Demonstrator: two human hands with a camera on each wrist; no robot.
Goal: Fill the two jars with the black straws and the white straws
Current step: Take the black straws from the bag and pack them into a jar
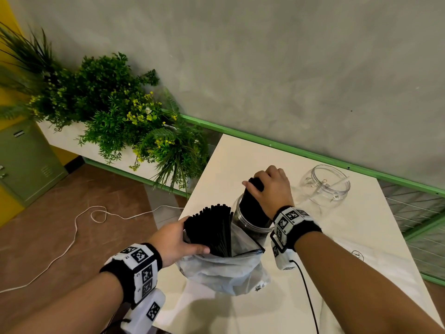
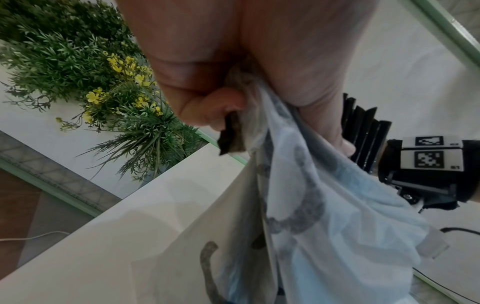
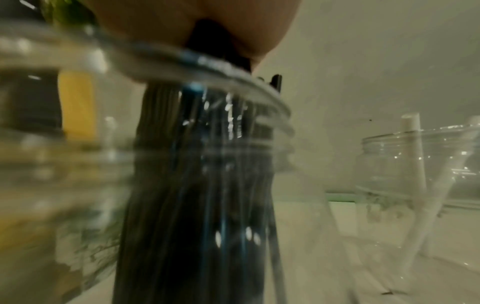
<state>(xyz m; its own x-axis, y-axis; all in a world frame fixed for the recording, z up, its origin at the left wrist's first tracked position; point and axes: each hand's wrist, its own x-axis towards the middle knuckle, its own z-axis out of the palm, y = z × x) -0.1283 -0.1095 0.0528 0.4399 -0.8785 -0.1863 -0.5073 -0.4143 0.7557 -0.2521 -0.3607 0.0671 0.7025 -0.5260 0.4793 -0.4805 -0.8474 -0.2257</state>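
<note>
The near jar [image 1: 250, 222] stands on the white desk [image 1: 361, 237], and everything else is placed from it. The right hand [image 1: 269, 186] is above its mouth, fingers curled round the top of a bundle of black straws [image 1: 252, 206] whose lower part stands inside the jar. Just left of the jar, the left hand [image 1: 173, 239] grips the rim of a translucent plastic bag [image 1: 224, 271] together with a second fan of black straws [image 1: 212, 227] sticking up out of it; the bag touches the jar's side. To the right of the jar and farther back stands a second clear jar [image 1: 325, 186], holding a single white straw [image 1: 340, 182] that leans against its rim.
</note>
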